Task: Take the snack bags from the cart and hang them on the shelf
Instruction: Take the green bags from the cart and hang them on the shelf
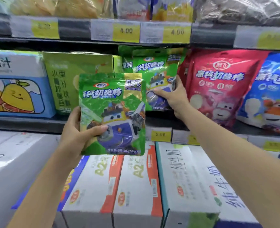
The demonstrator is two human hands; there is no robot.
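2 green snack bags: left hand [76, 137] fingers pinch 1 [113, 112]; right hand [173, 96] fingers clasp another [154, 71].

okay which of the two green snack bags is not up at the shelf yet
The green bag in the left hand, held low in front of the shelf. The other green bag, gripped by the right hand, is up among the hanging bags.

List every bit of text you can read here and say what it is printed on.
"4.00": two yellow price tags on the upper rail.
"9.90": price tag on the lower rail.
"A2": milk cartons below.
"100g": green snack bag in the left hand.
Other tags and the small print on the bags are too blurred to read.
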